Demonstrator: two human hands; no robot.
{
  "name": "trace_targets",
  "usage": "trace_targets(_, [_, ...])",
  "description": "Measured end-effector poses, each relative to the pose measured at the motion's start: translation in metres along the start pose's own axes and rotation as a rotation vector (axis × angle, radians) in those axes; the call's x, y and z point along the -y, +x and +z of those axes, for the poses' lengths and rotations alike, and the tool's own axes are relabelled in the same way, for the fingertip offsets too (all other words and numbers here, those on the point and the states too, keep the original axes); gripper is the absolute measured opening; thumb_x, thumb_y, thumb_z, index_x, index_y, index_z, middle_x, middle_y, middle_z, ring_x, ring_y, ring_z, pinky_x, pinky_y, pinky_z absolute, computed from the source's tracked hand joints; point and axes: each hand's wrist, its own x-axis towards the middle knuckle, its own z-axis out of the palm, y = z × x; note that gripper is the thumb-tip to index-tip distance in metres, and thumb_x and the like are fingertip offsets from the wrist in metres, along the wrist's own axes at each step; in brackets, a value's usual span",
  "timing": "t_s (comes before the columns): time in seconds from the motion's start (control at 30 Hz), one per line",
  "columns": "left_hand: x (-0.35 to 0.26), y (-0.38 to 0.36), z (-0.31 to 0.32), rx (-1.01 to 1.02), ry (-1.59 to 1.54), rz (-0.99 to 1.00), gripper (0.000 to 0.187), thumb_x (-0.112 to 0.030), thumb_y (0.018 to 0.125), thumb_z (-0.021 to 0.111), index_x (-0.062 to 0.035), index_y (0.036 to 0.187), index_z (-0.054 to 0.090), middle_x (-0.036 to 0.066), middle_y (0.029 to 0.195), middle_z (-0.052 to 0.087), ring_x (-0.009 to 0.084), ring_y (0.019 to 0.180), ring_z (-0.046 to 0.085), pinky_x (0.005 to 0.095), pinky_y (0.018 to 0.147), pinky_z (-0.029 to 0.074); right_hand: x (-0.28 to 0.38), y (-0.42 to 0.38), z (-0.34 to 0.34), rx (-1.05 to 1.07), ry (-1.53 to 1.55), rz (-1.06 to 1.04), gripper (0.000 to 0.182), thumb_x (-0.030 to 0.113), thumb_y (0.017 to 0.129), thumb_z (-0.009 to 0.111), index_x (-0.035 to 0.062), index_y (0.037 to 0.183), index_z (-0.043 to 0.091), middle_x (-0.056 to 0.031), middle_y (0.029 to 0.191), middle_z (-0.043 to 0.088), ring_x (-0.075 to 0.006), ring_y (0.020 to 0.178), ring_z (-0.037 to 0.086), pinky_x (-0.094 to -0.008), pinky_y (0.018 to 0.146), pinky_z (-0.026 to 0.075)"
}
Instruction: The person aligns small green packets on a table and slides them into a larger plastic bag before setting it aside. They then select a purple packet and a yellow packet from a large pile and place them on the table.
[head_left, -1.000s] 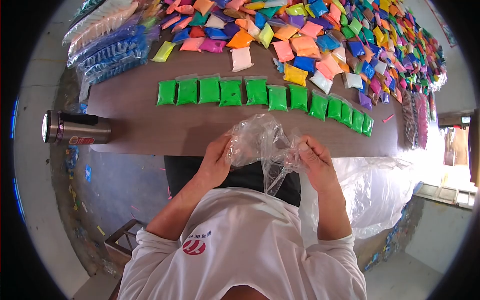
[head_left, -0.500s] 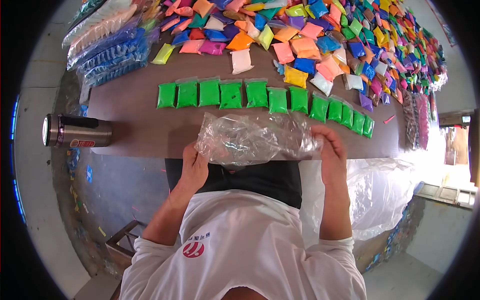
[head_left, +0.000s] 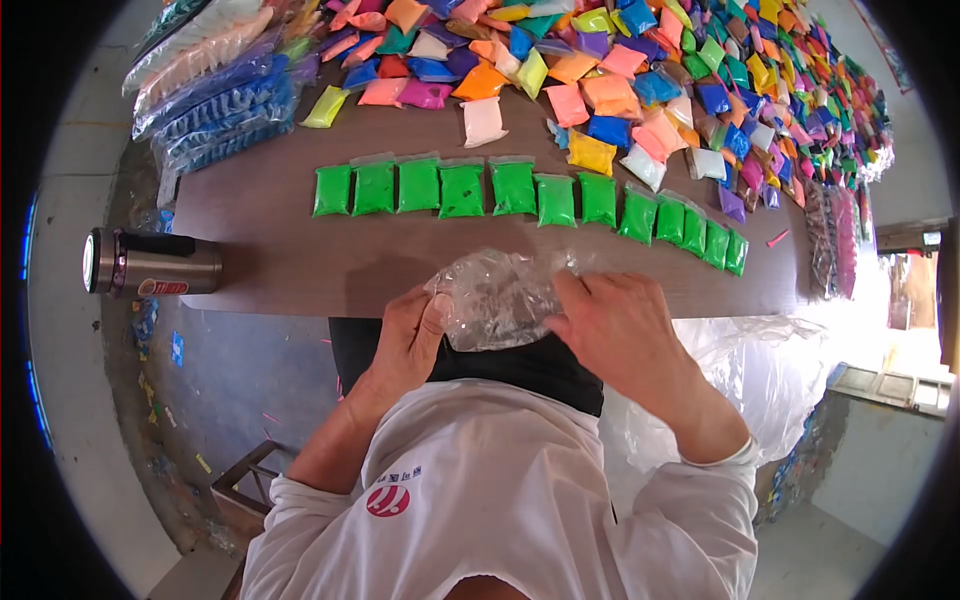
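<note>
A crumpled clear plastic bag (head_left: 500,300) is stretched between my hands, just over the table's near edge. My left hand (head_left: 412,335) pinches its left end with the thumb on top. At the other end, my right hand (head_left: 622,325) grips the plastic, back of the hand up and fingers pointing left. Nothing shows inside the bag. Beyond it lies a row of several bright green packets (head_left: 462,190) in clear sachets, side by side across the table.
A large heap of packets in many colours (head_left: 610,95) covers the far side of the table (head_left: 290,265). Stacked bagged packets (head_left: 225,110) stand at the far left. A steel flask (head_left: 155,263) lies at the left edge. Clear plastic sheeting (head_left: 740,390) hangs at the right.
My right hand has moved left and turned over, closer to my left hand. The bag is now bunched into a shorter shape and sits slightly nearer my body.
</note>
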Motion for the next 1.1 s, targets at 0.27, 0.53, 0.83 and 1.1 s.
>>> trace_targets(0.27, [-0.002,-0.011,-0.010,-0.048,-0.076,-0.078,0.039,-0.028,0.109,0.046,0.0038,0.107,0.069,0.014,0.087,0.067,0.0239,0.074,0.059,0.0345,0.067,0.046,-0.039,-0.025,-0.005,-0.228,0.457,-0.014,0.013,0.000,0.078,0.067,0.0056,0.085,0.057,-0.0094,0.094,0.070,-0.0343,0.090,0.067,-0.0432,0.081,0.052])
trace_targets(0.53, [-0.015,-0.003,-0.009,0.028,-0.010,-0.053,0.041,-0.030,0.109,0.045,0.0037,0.101,0.068,0.016,0.088,0.066,0.0291,0.076,0.060,0.0358,0.069,0.047,-0.047,-0.035,-0.001,-0.710,-0.074,0.036,0.030,-0.002,0.071,0.074,0.0076,0.099,0.066,-0.0105,0.113,0.065,-0.0338,0.101,0.061,-0.0446,0.090,0.048])
trace_targets(0.83, [-0.030,-0.002,0.009,0.005,0.118,0.205,0.031,-0.026,0.103,0.053,-0.0005,0.096,0.070,0.018,0.106,0.069,0.0383,0.100,0.064,0.0461,0.088,0.051,-0.035,-0.047,0.012,-0.927,-0.135,0.162,0.048,0.000,0.069,0.076,0.0075,0.115,0.067,-0.0128,0.113,0.061,-0.0312,0.098,0.059,-0.0439,0.086,0.048])
trace_targets(1.1, [-0.035,0.011,0.011,-0.015,0.299,0.388,0.021,-0.018,0.099,0.060,0.0013,0.098,0.068,0.015,0.100,0.067,0.0372,0.096,0.063,0.0465,0.086,0.051,-0.026,-0.071,-0.016,-0.861,0.724,0.378,0.047,0.016,0.089,0.070,-0.0025,0.131,0.060,-0.0121,0.089,0.071,-0.0232,0.080,0.070,-0.0355,0.072,0.053])
